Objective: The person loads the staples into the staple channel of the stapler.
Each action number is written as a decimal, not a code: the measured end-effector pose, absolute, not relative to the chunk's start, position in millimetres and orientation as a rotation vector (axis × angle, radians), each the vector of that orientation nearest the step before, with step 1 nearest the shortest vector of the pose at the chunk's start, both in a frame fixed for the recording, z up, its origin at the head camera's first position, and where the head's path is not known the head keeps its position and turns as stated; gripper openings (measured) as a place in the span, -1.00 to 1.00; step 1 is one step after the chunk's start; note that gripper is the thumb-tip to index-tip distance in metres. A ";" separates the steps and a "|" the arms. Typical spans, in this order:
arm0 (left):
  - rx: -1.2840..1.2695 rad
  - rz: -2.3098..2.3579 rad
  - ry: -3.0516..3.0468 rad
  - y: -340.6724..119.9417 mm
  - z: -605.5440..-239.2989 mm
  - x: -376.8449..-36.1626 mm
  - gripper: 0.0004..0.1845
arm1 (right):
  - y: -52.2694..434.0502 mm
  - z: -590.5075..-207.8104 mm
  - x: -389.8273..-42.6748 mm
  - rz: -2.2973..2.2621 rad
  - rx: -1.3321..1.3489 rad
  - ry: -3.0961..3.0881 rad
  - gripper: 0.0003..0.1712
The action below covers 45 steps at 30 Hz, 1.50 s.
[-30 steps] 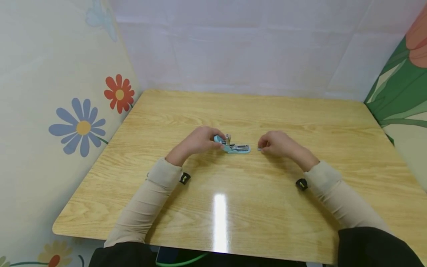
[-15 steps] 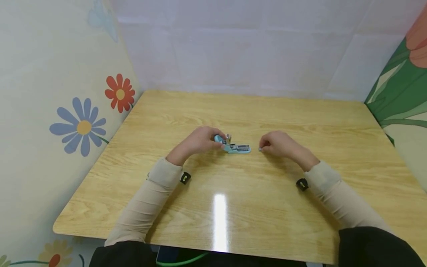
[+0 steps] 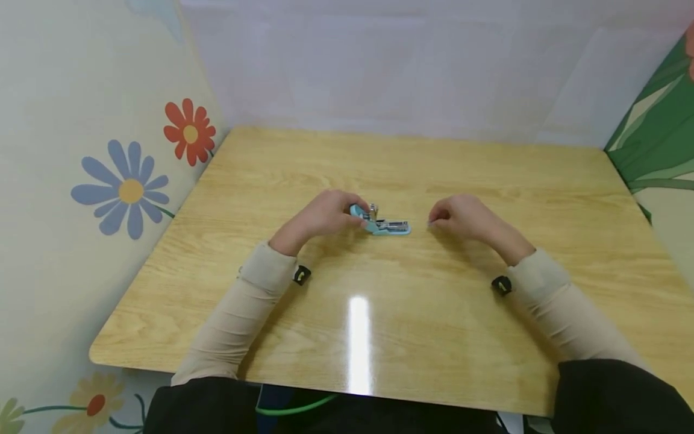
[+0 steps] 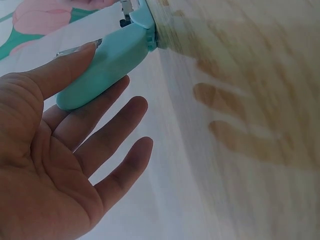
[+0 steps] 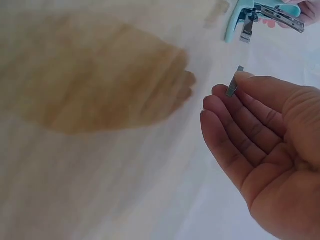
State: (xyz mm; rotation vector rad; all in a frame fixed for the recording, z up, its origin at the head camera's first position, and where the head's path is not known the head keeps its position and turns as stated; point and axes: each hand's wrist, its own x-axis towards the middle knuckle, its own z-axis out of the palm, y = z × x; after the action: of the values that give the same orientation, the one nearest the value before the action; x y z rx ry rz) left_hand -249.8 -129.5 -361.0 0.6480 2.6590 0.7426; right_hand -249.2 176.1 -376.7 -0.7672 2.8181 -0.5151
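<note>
Turquoise plastic and bright metal make up the stapler [image 3: 400,228], which rests spread open on the wooden table [image 3: 358,163] near the middle of the head view. From its left, the left hand [image 3: 328,214] grips the raised end. Right of the stapler, the right hand [image 3: 467,218] pinches a small strip [image 3: 431,223] that barely shows at the fingertips. The hands are apart, with a gap between strip and stapler. Painted flowers [image 3: 131,191] fill part of the frame's left side.

From the left wrist, the stapler's handle [image 4: 107,70] slants across the upper left, held between thumb and fingers; the lower fingers spread clear of it. The metal parts [image 4: 127,9] are mostly cut off by the top edge.

From the right wrist, the strip looks grey and metallic, probably a row of staples, and sits between thumb and fingers right of centre. The stapler appears at the upper right, its metal parts swung apart, not touching the strip. Judging progress, opening the stapler looks done and the strip is in hand; putting the strip into the stapler and closing it look undone. Whether staples already lie inside is too small to tell.
</note>
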 end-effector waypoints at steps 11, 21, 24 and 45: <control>0.690 0.740 2.634 -129.7 -357.2 -251.7 -0.67 | 188.3 -351.1 -251.1 -0.482 -0.782 2.838 -0.83; 0.691 0.728 2.645 -126.6 -360.8 -249.3 -0.68 | 199.2 -328.7 -244.9 -0.504 -0.745 2.889 -0.87; 0.705 0.715 2.657 -126.0 -361.9 -248.7 -0.67 | 202.0 -320.5 -242.8 -0.485 -0.735 2.903 -0.86; 0.649 0.727 2.655 -127.9 -363.6 -246.8 -0.64 | 214.0 -273.1 -237.5 -0.524 -0.805 2.925 -0.85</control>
State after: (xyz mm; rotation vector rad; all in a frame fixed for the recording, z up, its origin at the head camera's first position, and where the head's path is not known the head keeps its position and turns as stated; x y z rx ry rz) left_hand -246.8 -127.9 -363.6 0.6486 2.6554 0.7265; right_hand -237.5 214.0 -273.1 -0.8050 2.9252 -0.5242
